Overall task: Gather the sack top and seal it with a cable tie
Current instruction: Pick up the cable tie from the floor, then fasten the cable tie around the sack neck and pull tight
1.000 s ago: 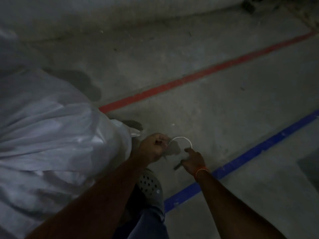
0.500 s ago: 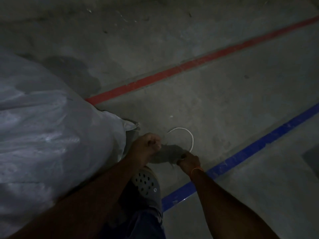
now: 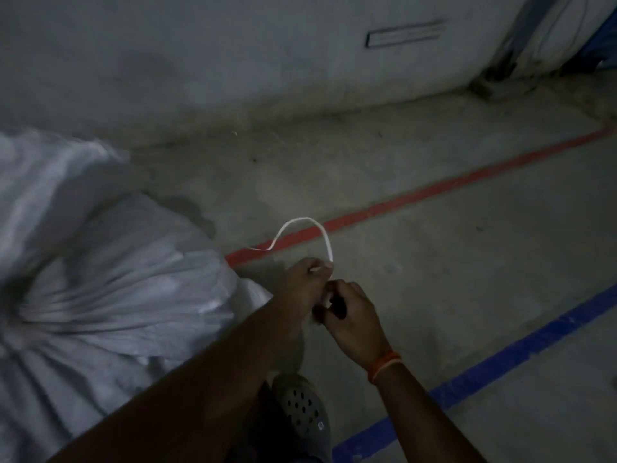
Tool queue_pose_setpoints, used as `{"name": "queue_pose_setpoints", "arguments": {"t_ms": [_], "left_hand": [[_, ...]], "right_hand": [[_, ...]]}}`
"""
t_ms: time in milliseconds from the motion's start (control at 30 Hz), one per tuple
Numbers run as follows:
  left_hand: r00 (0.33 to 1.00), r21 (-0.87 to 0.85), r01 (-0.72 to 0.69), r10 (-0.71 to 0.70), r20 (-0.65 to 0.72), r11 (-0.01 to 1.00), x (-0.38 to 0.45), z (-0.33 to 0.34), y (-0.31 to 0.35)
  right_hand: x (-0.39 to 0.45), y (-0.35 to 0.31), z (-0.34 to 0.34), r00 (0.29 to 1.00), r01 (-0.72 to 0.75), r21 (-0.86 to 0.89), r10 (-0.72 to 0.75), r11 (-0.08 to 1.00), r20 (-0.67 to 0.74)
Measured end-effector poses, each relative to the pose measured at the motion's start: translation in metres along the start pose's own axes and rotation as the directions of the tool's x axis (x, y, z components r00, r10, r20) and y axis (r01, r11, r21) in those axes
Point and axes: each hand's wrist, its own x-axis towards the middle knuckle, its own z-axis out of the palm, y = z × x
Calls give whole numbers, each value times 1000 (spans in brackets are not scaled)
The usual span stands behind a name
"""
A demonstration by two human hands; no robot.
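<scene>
Fingers (image 3: 320,267) of left hand (image 3: 302,289) pinched on white cable tie (image 3: 302,222), which arched up toward 12 o'clock, free tail drooping at 10. Right hand (image 3: 354,319) curled shut at 4 o'clock of left, knuckles touching; grip on tie impossible to tell. White sack (image 3: 110,289) at 9 o'clock, gathered top pressed against left wrist. Red floor line (image 3: 434,195) behind.
</scene>
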Motion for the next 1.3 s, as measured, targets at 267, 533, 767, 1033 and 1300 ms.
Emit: {"name": "queue_pose_setpoints", "arguments": {"t_ms": [267, 533, 767, 1033, 1300], "left_hand": [[979, 12, -157, 157, -133, 988, -70, -100, 87], [980, 112, -168, 178, -84, 979, -176, -174, 108], [886, 347, -262, 367, -285, 901, -221, -230, 84], [540, 301, 219, 142, -830, 928, -193, -261, 32], [583, 212, 281, 9, -813, 936, -136, -289, 34]], "right_hand": [[-10, -146, 0, 970, 150, 338, -204, 929, 131], [-19, -258, 55, 994, 43, 516, 16, 855, -108], [-42, -295, 111, 947, 44, 555, 142, 831, -287], [-34, -281, 145, 882, -21, 635, 313, 772, -352], [-3, -269, 138, 813, -21, 724, 433, 690, -390]]}}
